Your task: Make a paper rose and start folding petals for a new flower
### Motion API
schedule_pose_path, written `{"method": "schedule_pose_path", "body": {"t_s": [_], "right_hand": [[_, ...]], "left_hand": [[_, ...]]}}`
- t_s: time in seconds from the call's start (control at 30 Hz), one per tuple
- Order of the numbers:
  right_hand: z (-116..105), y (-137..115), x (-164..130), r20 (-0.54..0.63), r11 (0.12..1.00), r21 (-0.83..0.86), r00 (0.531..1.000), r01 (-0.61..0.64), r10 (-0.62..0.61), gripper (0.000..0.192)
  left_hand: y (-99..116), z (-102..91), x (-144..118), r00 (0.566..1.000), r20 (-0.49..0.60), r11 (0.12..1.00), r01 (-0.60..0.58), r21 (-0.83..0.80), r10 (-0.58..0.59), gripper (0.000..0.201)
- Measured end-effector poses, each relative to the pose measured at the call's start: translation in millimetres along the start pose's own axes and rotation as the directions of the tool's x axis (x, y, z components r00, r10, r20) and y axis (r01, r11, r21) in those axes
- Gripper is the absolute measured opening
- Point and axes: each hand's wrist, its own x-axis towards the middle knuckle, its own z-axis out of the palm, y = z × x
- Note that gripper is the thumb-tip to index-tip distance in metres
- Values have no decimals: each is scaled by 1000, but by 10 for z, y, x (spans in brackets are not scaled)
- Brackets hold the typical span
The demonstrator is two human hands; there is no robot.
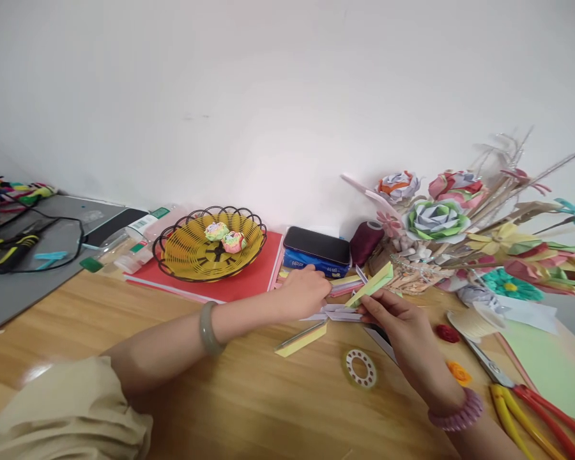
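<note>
My right hand point(397, 319) pinches a folded green and yellow paper strip point(371, 285) between thumb and fingers, its long end pointing up to the right. My left hand point(306, 292) is curled, knuckles up, over white folded strips point(338, 314) beside a small stack of coloured paper point(347, 285). Its fingertips are hidden, so I cannot see what they grip. On the table below the left hand lies a separate yellow folded strip point(301, 338). Behind my hands a dark phone point(317, 245) rests on a blue pack point(311, 262).
To the left, a yellow woven basket point(186, 259) with two paper balls stands on red paper point(230, 287). On the right are paper flowers point(436, 220), scissors point(503, 380), a thread spool point(476, 321) and a tape roll point(361, 368). Plastic bottles point(134, 243) lie at the far left.
</note>
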Motion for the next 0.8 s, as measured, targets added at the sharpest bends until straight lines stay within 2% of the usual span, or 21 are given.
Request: {"method": "schedule_pose_path", "body": {"t_s": [0.17,0.37,0.6,0.8], "right_hand": [[36,-19,-11,15,1000,23,1000,-13,13,31],[46,-21,-10,14,999,38,1000,-22,22,30],[32,-16,-1,-19,998,53,999,-28,29,29],[-2,50,17,-76,996,80,996,-40,46,31]], "left_hand": [[52,4,14,999,7,999,-34,30,33,20],[19,-28,20,999,31,1000,-24,9,24,25],[14,-57,66,997,79,999,-16,-30,18,19],[14,-54,28,1000,24,999,5,-41,-4,18]]}}
